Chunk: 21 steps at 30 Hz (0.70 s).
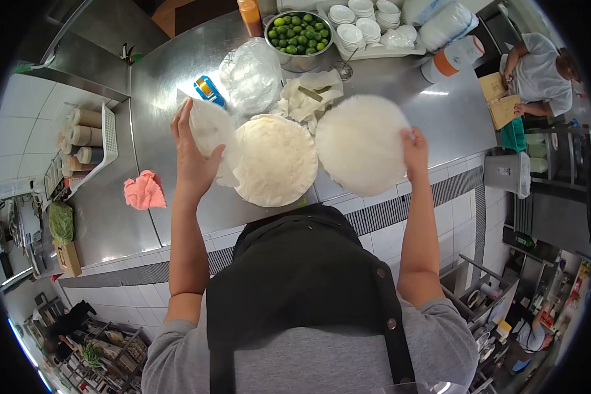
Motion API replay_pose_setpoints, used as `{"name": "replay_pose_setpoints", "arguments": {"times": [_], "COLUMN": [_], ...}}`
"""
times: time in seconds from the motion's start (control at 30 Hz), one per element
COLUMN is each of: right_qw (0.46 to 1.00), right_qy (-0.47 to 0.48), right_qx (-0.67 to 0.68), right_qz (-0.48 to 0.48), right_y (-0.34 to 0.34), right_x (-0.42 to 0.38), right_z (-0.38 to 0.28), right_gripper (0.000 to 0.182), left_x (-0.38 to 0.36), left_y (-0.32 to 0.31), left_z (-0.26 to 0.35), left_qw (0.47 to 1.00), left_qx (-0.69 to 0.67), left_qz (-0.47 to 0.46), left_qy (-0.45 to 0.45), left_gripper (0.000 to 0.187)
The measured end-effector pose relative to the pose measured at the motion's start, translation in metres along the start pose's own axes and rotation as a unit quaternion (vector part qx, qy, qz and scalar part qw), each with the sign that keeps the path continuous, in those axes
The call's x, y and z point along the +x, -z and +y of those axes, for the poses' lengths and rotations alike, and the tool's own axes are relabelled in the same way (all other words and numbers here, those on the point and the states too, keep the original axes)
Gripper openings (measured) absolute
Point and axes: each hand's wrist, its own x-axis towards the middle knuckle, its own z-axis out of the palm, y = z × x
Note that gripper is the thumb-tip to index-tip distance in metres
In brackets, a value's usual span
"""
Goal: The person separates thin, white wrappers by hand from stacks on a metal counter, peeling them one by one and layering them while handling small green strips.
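In the head view, my right hand [414,150] grips the right edge of a thin round white sheet [361,146], which is slightly blurred and held over the steel counter. My left hand [198,161] has its fingers stretched up and its thumb apart. Against its inner side lies a translucent, pale sheet [211,128], whose lower right part reaches the edge of a stack of pale dough rounds [276,161]. This stack sits between my hands at the counter's front edge. Behind it are a clear plastic bag [251,75] and crumpled pale wrapping [308,95].
On the steel counter [157,118] are a blue-and-yellow packet [209,90], a pink cloth [144,190], a bowl of limes [297,60], an orange squeeze bottle [250,16] and stacked white dishes [368,29]. A person [538,72] works with cardboard at the right.
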Motion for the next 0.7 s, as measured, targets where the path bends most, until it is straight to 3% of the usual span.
{"name": "replay_pose_setpoints", "arguments": {"times": [0.03, 0.1, 0.2, 0.33, 0.4, 0.43, 0.5, 0.57, 0.6, 0.63, 0.7], "right_qw": [1.0, 0.98, 0.97, 0.958, 0.904, 0.905, 0.906, 0.959, 0.962, 0.953, 0.909], "right_qy": [-0.001, 0.026, 0.101, 0.084, 0.053, 0.054, 0.151, 0.154, 0.183, 0.211, 0.215], "right_qx": [0.0, -0.196, -0.22, -0.273, -0.42, -0.418, -0.378, -0.238, -0.192, -0.147, 0.098], "right_qz": [0.003, 0.026, 0.04, 0.037, 0.062, 0.06, 0.12, 0.019, -0.071, -0.158, -0.342], "right_y": [0.004, 0.01, 0.011, 0.014, 0.014, 0.014, 0.013, 0.0, -0.01, -0.021, -0.035], "right_x": [0.003, 0.007, 0.012, 0.007, 0.002, 0.001, 0.003, 0.002, -0.009, -0.019, -0.025], "right_z": [0.022, 0.047, 0.058, 0.04, 0.024, 0.018, 0.003, -0.032, -0.06, -0.085, -0.106], "right_gripper": [0.018, 0.017, 0.019, 0.019, 0.022, 0.022, 0.037, 0.058, 0.063, 0.068, 0.073], "left_x": [0.0, 0.001, 0.006, 0.012, 0.012, 0.012, 0.014, 0.018, 0.02, 0.024, 0.036], "left_y": [-0.003, -0.008, -0.012, -0.022, -0.025, -0.029, -0.036, -0.042, -0.044, -0.046, -0.047], "left_z": [0.002, 0.007, 0.019, 0.03, 0.039, 0.051, 0.071, 0.087, 0.095, 0.104, 0.119], "left_qw": [1.0, 1.0, 1.0, 0.999, 0.998, 0.992, 0.983, 0.928, 0.928, 0.901, 0.867], "left_qx": [0.006, 0.011, -0.008, -0.013, -0.015, -0.057, -0.094, -0.195, -0.192, -0.236, -0.268], "left_qz": [-0.006, -0.014, -0.021, -0.042, -0.059, -0.107, -0.151, -0.295, -0.296, -0.34, -0.38], "left_qy": [0.004, 0.006, 0.022, 0.006, -0.012, -0.024, -0.037, -0.119, -0.121, -0.131, -0.179], "left_gripper": [0.102, 0.102, 0.103, 0.102, 0.101, 0.1, 0.098, 0.092, 0.092, 0.091, 0.09]}}
